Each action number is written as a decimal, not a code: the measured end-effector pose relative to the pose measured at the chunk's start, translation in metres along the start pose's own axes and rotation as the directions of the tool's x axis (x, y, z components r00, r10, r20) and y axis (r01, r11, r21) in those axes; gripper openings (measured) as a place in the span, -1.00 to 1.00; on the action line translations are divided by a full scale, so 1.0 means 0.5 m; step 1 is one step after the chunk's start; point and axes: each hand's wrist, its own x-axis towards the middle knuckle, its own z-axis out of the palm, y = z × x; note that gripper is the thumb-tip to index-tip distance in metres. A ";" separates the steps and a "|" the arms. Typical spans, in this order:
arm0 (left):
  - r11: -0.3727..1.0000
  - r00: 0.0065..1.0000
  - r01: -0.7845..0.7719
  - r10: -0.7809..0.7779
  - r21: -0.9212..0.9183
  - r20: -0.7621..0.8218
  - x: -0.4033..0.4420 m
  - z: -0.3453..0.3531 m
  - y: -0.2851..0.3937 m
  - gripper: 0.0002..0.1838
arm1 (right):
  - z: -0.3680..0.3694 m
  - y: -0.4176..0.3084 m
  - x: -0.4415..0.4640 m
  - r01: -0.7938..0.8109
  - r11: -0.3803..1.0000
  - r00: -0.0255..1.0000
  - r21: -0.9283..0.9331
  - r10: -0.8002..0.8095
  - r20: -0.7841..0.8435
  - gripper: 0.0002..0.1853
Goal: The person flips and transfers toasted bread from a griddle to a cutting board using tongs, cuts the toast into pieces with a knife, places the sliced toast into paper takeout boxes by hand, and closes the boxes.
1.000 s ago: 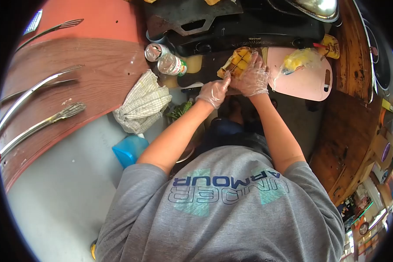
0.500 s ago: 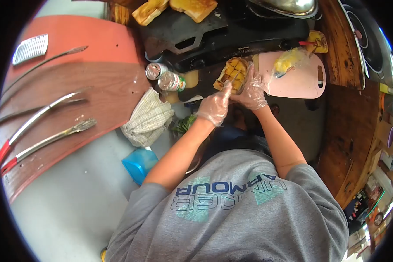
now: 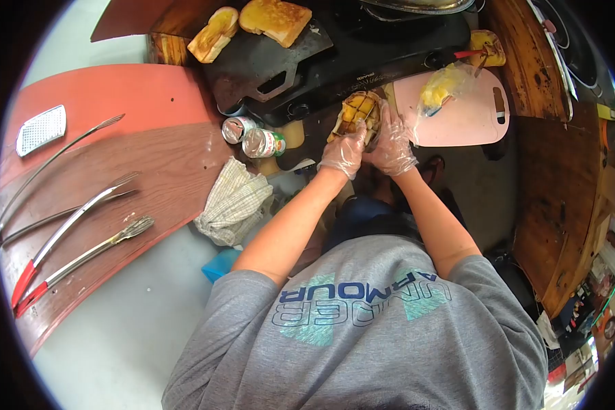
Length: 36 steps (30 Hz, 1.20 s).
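Bread (image 3: 359, 109) held between left hand (image 3: 346, 153), fingers curled, and right hand (image 3: 391, 146), fingers straighter; pink board (image 3: 466, 123) near.

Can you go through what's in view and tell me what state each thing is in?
Toast: scored into squares, between both hands
Left hand: gloved, gripping
Right hand: gloved, against the toast
Bread slices: browned
Tongs: open, lying down
Cloth: crumpled
Plastic bag: crumpled
Pink board: flat, partly covered
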 end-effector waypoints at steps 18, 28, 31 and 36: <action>0.998 1.000 0.020 -0.019 -0.057 0.024 -0.052 -0.028 -0.001 -0.41 | 0.006 0.004 0.004 -0.021 1.000 0.999 0.002 0.021 0.035 0.32; 0.999 0.998 0.037 -0.038 -0.006 -0.056 -0.062 0.078 -0.028 -0.38 | 0.001 0.014 0.003 0.038 0.999 0.998 -0.004 -0.038 0.048 0.34; 0.999 0.999 0.015 -0.017 -0.052 -0.046 -0.055 0.050 -0.027 -0.41 | 0.002 0.000 0.007 0.040 0.999 0.998 -0.006 -0.040 0.043 0.32; 1.000 1.000 0.009 -0.009 -0.023 0.004 -0.034 0.038 -0.024 -0.45 | 0.009 0.017 0.007 0.020 1.000 0.996 -0.019 -0.018 0.093 0.30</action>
